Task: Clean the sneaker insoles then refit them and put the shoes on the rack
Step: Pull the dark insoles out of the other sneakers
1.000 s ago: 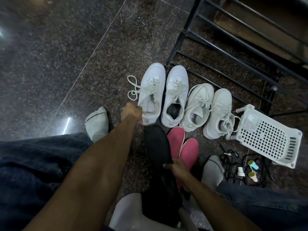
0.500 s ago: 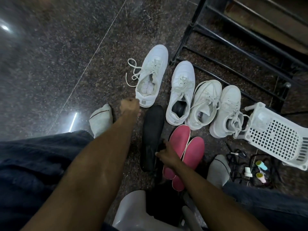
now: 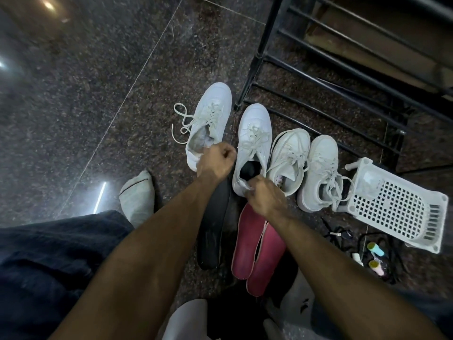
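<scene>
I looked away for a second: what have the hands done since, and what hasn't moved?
The right hand left the black insole on the floor and moved up to grip the heel of the second sneaker. The left hand stays fisted at the leftmost sneaker. Pink insoles, basket unchanged.

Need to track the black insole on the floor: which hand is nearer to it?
Left. The left hand is closed just above the black insole's top end; the right hand is off to its right, at the heel of a white sneaker.

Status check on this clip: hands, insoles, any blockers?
Left hand fisted at first sneaker's heel. Right hand gripping second sneaker's heel. Black insole, pink insoles out. Nothing obstructing.
</scene>
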A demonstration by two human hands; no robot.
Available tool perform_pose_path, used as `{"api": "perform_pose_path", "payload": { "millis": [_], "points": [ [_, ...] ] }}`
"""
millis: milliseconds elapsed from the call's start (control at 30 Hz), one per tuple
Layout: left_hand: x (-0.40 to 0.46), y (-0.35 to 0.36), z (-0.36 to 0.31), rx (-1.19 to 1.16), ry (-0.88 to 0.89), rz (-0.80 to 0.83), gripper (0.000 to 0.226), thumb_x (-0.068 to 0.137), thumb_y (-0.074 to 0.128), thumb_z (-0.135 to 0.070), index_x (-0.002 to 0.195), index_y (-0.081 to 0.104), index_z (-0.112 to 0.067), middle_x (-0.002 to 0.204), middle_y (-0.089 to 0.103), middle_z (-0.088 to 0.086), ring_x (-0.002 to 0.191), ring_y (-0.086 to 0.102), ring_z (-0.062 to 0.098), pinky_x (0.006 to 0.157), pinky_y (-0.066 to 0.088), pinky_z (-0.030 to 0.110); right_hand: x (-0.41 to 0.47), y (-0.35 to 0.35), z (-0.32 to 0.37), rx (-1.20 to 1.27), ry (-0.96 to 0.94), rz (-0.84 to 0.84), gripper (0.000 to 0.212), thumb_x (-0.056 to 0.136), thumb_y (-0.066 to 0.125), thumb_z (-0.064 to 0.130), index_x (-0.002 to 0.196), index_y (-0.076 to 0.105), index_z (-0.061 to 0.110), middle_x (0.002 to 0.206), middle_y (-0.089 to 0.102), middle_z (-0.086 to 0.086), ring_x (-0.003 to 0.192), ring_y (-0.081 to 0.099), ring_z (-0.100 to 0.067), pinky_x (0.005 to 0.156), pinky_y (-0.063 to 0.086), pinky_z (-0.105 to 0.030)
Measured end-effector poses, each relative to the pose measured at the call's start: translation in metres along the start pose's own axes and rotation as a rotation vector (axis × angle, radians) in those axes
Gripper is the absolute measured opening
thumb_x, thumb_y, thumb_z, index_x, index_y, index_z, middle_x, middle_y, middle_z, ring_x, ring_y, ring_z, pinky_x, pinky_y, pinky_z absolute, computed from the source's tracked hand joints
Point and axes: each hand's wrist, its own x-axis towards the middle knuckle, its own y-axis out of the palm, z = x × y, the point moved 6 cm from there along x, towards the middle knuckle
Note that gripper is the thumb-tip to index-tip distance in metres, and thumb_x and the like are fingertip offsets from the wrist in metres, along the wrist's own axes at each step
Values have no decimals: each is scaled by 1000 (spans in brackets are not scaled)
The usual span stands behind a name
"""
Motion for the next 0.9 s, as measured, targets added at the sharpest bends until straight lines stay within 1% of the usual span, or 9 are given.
{"api": "perform_pose_path", "payload": {
  "millis": [167, 233, 367, 433, 500, 600, 700, 800, 900],
  "points": [
    [15, 34, -32, 78, 55, 121, 42, 92, 50, -50, 127, 60, -29, 121, 66, 4, 111, 60, 25, 86, 45, 33, -2, 3, 3, -4, 38, -44, 22, 94, 54, 21, 108, 67, 11, 111, 60, -9, 108, 55, -35, 78, 50, -42],
    [21, 41, -38, 122, 10, 88, 48, 90, 51, -57, 124, 63, -26, 121, 66, 4, 112, 60, 27, 85, 44, 33, -1, 2, 3, -14, 25, -57, 22, 93, 54, 21, 109, 67, 11, 112, 61, -9, 108, 55, -35, 77, 49, -41],
    [25, 43, -49, 208, -92, -11, 26, 86, 62, -34, 104, 71, -17, 111, 67, 8, 102, 63, 30, 75, 41, 29, 1, 6, 0, -22, 1, -50, 22, 90, 55, 16, 108, 68, 15, 115, 62, -2, 111, 53, -31, 74, 48, -40],
    [30, 43, -52, 113, -106, -35, 10, 82, 64, -25, 81, 71, -18, 95, 69, 7, 89, 65, 28, 71, 43, 25, 1, 8, -1, -25, 2, -49, 22, 90, 55, 14, 108, 67, 14, 116, 61, -2, 112, 52, -30, 74, 48, -40],
    [37, 44, -52, -124, -116, -68, 15, 81, 68, -17, 67, 68, -19, 83, 70, 5, 81, 67, 25, 70, 47, 23, 1, 8, -2, -25, -5, -48, 24, 89, 55, 13, 109, 67, 14, 117, 60, -2, 113, 51, -29, 75, 49, -39],
    [39, 25, -67, -619, -117, -167, 7, 85, 69, -5, 79, 70, -6, 79, 69, 6, 67, 62, 13, 65, 50, 22, 1, 9, -2, -21, -3, -27, 26, 88, 56, 12, 112, 65, 15, 118, 60, -2, 113, 51, -28, 78, 49, -37],
    [49, -18, -113, -902, -52, -256, 13, 87, 69, -6, 74, 66, -8, 66, 62, 2, 54, 54, 10, 56, 50, 23, 0, 7, -2, -6, 0, 7, 29, 87, 56, 11, 116, 63, 14, 121, 59, -2, 114, 50, -28, 83, 49, -40],
    [54, -53, -154, -926, 102, -255, 15, 88, 66, -6, 74, 64, -7, 63, 58, 6, 47, 50, 10, 45, 46, 21, -2, 4, -2, 28, 7, 22, 33, 87, 56, 9, 119, 63, 13, 123, 58, -5, 114, 51, -30, 88, 50, -41],
    [53, -38, -143, -717, 148, -157, 11, 90, 67, -14, 86, 65, -4, 66, 59, 1, 51, 54, 5, 51, 47, 22, 0, 1, -1, 39, 30, 53, 29, 87, 56, 11, 114, 65, 13, 116, 62, -9, 112, 55, -31, 85, 51, -40]
  ]
}}
